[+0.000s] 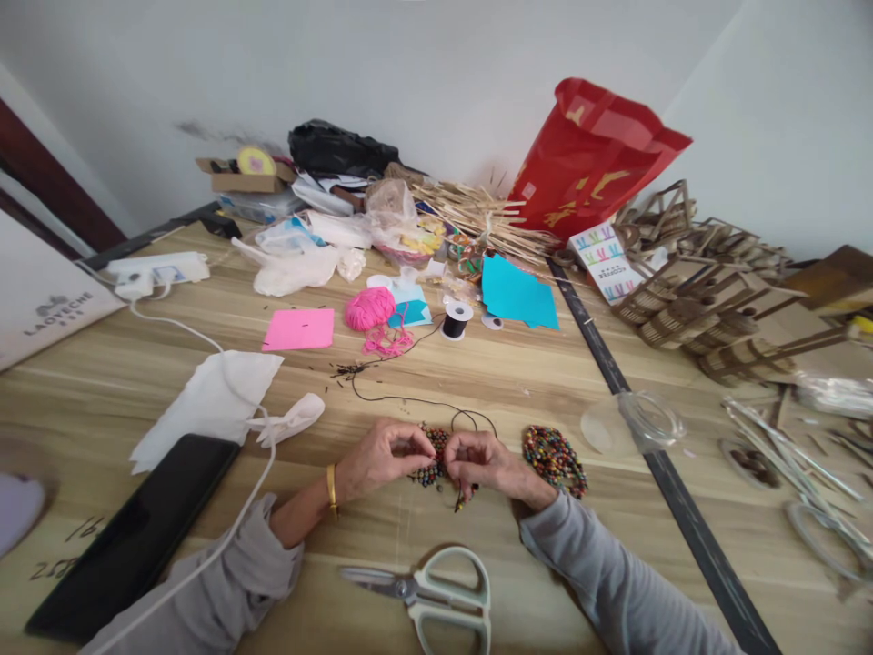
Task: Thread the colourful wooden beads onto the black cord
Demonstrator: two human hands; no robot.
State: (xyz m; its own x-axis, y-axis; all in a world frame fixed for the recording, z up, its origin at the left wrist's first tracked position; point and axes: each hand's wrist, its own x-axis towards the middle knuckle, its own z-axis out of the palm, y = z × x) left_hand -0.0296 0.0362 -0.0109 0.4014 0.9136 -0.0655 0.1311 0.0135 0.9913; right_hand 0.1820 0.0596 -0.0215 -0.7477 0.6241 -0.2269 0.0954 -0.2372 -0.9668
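Observation:
My left hand (394,455), with a gold bracelet at the wrist, is pinched closed over the left side of a small pile of dark multicoloured beads (431,471). What its fingertips hold is too small to make out. My right hand (481,462) is closed on a thin black cord (445,403), at the right of the pile. A few beads hang on the cord below its fingers. The cord runs back across the table toward a black thread spool (456,320). To the right lies a coiled heap of strung beads (554,460).
White-handled scissors (446,591) lie near the front edge. A black phone-like slab (143,537) and white cable are at left. Pink yarn (369,308), pink card (298,328) and blue sheets (519,291) lie farther back. A clear container (637,423) and wooden frames stand right.

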